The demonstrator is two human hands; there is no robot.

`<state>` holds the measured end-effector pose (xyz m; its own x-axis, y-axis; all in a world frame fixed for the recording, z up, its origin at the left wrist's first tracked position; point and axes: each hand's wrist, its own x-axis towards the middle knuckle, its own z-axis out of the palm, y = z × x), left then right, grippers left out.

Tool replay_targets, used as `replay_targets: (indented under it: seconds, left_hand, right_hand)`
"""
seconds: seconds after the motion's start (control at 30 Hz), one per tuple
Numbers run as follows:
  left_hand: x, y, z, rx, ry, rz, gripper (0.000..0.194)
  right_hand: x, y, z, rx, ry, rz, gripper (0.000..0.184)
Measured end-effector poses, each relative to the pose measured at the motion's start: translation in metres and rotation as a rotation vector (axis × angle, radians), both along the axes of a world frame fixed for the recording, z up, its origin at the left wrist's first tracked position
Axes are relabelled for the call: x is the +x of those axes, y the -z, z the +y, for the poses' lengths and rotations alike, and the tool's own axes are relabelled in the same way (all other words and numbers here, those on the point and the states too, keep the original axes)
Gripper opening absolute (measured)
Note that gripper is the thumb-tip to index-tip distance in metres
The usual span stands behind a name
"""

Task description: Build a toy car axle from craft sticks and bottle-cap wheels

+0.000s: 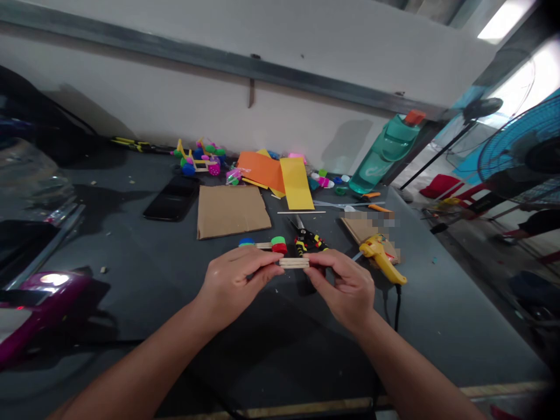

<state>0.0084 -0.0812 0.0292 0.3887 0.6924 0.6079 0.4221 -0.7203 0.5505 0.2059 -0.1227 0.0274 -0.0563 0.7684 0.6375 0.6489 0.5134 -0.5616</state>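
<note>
A short bundle of pale wooden sticks point(294, 263) is held level above the table, pinched at both ends. My left hand point(238, 283) closes on its left end with thumb and fingertips, and my right hand point(345, 283) does the same at the right end. Just beyond the left fingers lies a small stick piece with bottle caps, among them a green and red cap pair point(279, 244) and a blue cap point(247, 241). Past the right hand are black and yellow pliers point(306, 238), their handles partly hidden by it.
Cardboard point(231, 211), a phone point(171, 198), and orange paper point(261, 169) and yellow paper point(297, 184) lie farther back. A yellow glue gun point(382, 258) with a cord rests at right. Behind it are scissors point(378, 207) and a tall teal bottle point(385, 153). A purple device point(48, 306) stands at left.
</note>
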Motion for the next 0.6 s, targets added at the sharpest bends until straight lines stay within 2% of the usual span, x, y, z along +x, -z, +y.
replay_targets:
  seconds: [0.17,0.4,0.6]
  left_hand:
    - [0.0003,-0.0021,0.0000,-0.112,0.023,-0.029,0.016]
    - [0.0011,-0.0059,0.0000,-0.471,0.055,-0.048,0.022]
    - [0.0031,-0.0050,-0.0011,-0.670,0.088,-0.126,0.024]
  right_hand:
    - [0.0013,-0.0004,-0.0004,0.013,0.008,-0.017,0.015]
    - [0.0011,-0.0012,-0.0003,0.043,-0.006,-0.038,0.017]
    - [-0.0005,-0.0039,0.0004,0.070,-0.044,-0.037,0.021]
